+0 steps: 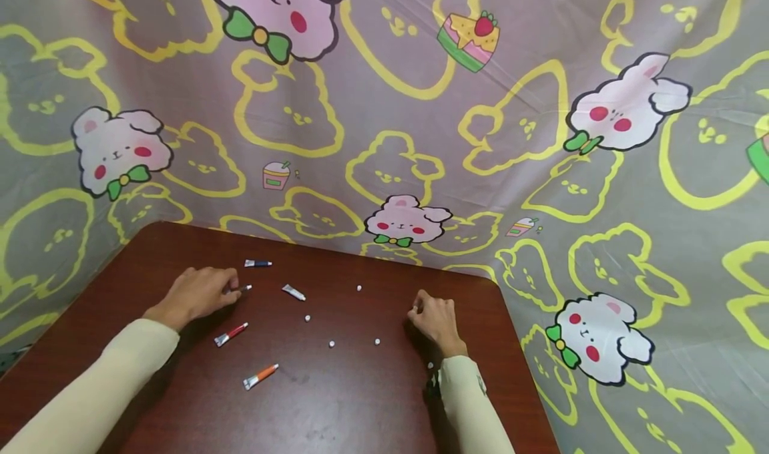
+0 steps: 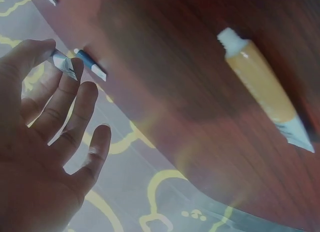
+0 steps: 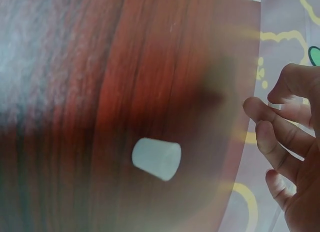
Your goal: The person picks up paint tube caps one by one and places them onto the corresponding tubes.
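Observation:
My left hand point(image 1: 203, 292) is over the left side of the table, pinching a small paint tube point(image 2: 64, 64) between thumb and index finger. Its silver crimped end shows in the left wrist view, while the fingers hide most of the body. Around that hand lie a dark blue tube point(image 1: 258, 264), a white tube point(image 1: 294, 292), a red tube point(image 1: 231, 334) and an orange tube point(image 1: 261, 376). The orange one shows a bare threaded neck in the left wrist view. At the right, my right hand point(image 1: 437, 317) pinches a small white cap point(image 3: 274, 106) between thumb and index finger.
Several small white caps lie mid-table, among them one cap point(image 1: 359, 288) toward the back and another cap point(image 1: 377, 342) nearer the right hand. A patterned cloth point(image 1: 336, 173) hangs behind and beside the brown table point(image 1: 336, 414).

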Demonstrator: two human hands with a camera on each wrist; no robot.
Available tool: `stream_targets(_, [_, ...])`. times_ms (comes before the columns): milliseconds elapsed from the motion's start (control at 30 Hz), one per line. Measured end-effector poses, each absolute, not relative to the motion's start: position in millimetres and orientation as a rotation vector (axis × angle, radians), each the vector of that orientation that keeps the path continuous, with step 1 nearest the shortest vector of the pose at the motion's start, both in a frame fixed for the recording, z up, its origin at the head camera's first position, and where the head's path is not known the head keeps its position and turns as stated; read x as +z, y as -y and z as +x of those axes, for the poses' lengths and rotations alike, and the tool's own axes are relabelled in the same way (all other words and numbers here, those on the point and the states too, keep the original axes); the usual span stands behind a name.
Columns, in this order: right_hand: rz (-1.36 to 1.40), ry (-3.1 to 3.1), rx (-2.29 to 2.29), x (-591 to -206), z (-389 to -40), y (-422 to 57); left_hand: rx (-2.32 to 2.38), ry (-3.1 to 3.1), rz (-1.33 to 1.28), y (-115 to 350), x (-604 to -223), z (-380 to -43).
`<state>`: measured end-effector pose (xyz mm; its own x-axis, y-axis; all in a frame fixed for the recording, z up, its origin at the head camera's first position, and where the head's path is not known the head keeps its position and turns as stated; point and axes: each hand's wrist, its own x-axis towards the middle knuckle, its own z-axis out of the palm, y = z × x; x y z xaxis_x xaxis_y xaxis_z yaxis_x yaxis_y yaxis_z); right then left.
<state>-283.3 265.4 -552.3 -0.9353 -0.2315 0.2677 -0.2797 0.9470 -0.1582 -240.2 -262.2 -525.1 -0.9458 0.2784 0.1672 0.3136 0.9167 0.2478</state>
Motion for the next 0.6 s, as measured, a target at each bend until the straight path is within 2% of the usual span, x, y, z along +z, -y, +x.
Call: stream_targets(600, [0.458, 2.762, 0.463, -550, -283, -254, -0.459, 2.889, -0.567, 235, -509, -239])
